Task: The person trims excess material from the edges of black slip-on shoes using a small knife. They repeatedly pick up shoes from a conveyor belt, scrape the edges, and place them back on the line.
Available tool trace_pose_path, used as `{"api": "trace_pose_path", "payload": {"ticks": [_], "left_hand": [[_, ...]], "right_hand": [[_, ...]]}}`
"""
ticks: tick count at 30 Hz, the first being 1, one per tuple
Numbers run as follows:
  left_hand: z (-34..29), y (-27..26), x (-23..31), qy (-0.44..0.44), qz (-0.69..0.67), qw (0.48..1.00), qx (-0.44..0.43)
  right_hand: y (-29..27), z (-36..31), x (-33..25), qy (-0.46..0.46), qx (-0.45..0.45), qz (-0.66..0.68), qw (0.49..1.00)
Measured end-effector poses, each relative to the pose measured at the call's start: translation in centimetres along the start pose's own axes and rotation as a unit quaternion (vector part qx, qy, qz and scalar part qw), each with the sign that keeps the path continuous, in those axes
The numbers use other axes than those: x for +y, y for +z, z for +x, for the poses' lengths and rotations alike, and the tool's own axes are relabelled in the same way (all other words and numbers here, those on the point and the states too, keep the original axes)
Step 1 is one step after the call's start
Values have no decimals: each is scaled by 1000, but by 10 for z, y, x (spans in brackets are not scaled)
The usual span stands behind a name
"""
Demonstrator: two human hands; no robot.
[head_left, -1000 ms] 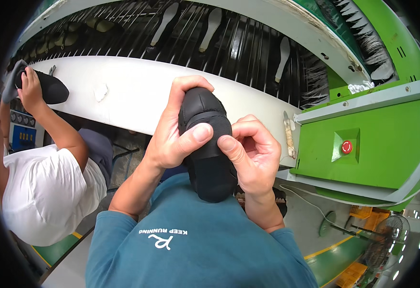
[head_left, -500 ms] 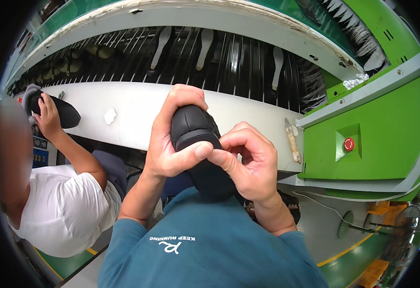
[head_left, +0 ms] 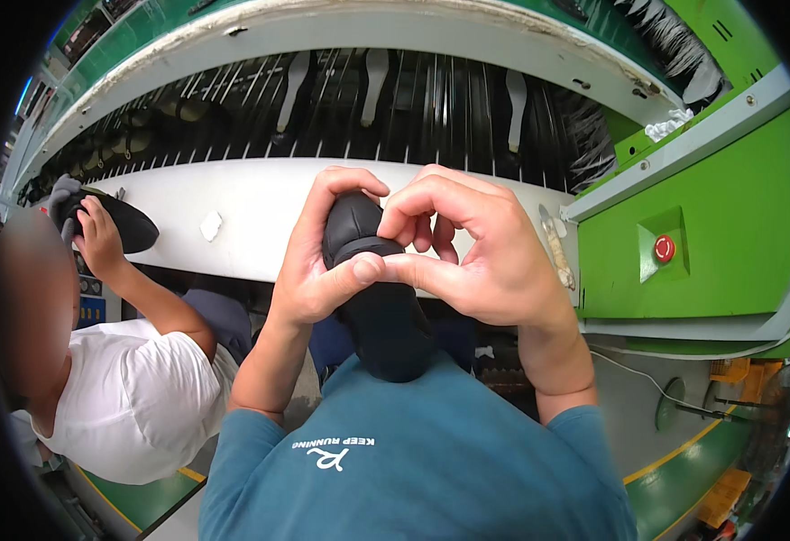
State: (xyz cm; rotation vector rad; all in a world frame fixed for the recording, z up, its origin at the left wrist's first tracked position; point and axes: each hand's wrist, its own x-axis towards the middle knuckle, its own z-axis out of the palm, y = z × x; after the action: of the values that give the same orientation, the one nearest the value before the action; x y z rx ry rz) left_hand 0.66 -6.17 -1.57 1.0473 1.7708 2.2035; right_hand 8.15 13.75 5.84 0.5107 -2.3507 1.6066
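A black shoe (head_left: 381,325) is upright in front of my chest, its rounded heel end pointing away from me. My left hand (head_left: 309,270) wraps the heel from the left, its thumb lying across the edge where sole and upper meet. My right hand (head_left: 476,243) is closed at the heel's right side, with curled fingers and thumb tip pressed at that same edge. Its thumb tip almost meets the left thumb. Whether something small is pinched between the right fingertips is hidden.
Beyond a white ledge (head_left: 255,194), a roller conveyor carries several soles, including a grey-and-black one (head_left: 376,86). A knife-like tool (head_left: 555,248) lies by the green machine (head_left: 611,279) with a red button (head_left: 664,249). At left, a co-worker's hand (head_left: 99,236) holds a black shoe (head_left: 129,225).
My right hand has risen and turned, its fingers now arching over the heel's right side. The shoe has tilted a little, while my left hand keeps its hold.
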Motion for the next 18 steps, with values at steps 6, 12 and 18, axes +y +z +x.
{"api": "trace_pose_path", "payload": {"ticks": [6, 12, 18], "left_hand": [[-8, 0, 1, 24, 36, 998, -49], [-11, 5, 8, 26, 49, 997, -52], [-15, 15, 14, -22, 8, 999, -35]], "right_hand": [[4, -13, 9, -27, -10, 34, 999], [8, -24, -1, 63, 26, 89, 994], [10, -23, 0, 93, 45, 134, 986]]}}
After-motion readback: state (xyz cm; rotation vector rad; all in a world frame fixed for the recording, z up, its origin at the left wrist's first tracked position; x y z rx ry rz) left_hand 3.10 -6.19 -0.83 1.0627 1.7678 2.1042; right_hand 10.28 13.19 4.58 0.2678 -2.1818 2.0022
